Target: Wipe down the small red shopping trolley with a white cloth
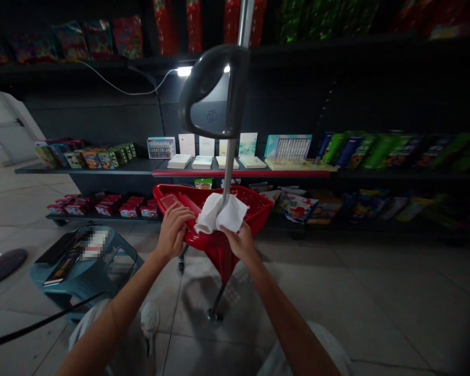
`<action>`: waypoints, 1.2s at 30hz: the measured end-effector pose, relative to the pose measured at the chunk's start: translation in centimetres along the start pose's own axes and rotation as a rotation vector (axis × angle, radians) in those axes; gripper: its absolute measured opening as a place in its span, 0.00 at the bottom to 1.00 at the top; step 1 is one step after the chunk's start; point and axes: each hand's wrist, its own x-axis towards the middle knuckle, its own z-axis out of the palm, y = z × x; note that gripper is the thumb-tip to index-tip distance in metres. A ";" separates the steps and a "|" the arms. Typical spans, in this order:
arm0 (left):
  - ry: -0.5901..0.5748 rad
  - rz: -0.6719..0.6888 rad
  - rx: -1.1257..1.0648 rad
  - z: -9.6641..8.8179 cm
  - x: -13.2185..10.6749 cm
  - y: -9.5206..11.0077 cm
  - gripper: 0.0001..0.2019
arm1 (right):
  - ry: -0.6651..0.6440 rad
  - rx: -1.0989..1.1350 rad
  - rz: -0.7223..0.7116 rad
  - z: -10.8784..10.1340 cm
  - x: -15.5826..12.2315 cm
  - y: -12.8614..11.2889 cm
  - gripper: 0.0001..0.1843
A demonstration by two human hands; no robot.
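Note:
A red plastic shopping basket on wheels [215,242] stands right in front of me. Its metal pole rises from the basket to a dark grey loop handle [238,96]. My right hand [239,241] pinches a white cloth [235,213], which is folded around the foot of the pole at the basket's near side. To the left, my left hand [174,230] grips the basket's rim, with its fingers curled over the edge. The cloth hides the spot where the pole meets the basket.
Behind the basket runs a dark shelf unit [129,166] with books, marker sets, small boxes and snack bags. A blue-grey stool [68,274] at the left bears a phone and other dark items. A black strap or cable [43,324] crosses the lower left. Floor tiles [337,303] lie to the right.

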 end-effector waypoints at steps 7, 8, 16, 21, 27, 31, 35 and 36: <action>0.039 0.081 0.066 0.2 -1.1 0.7 0.09 | -0.036 -0.073 -0.037 2.5 -0.3 0.2 0.21; 0.062 0.070 0.067 0.2 -1.3 0.3 0.09 | -0.053 -0.090 -0.049 2.7 -0.3 0.4 0.20; 0.242 -0.004 0.102 0.1 -3.6 -2.4 0.15 | -0.172 -0.215 -0.167 2.9 0.3 2.8 0.16; 0.271 -0.131 0.098 -0.3 -4.8 -3.5 0.18 | -0.227 -0.398 -0.300 2.4 -1.4 3.6 0.27; 0.361 -0.325 0.099 -0.1 -5.7 -3.9 0.20 | -0.308 -0.531 -0.444 3.2 -3.7 3.6 0.36; 0.382 -0.332 0.094 0.6 -6.5 -3.3 0.28 | -0.313 -0.563 -0.369 3.3 -3.2 3.5 0.35; 0.375 -0.333 0.110 1.1 -7.0 -2.8 0.40 | -0.339 -0.593 -0.253 2.8 -2.3 2.9 0.27; 0.367 -0.332 0.124 1.2 -7.0 -2.8 0.40 | -0.348 -0.600 -0.230 2.7 -2.0 2.8 0.25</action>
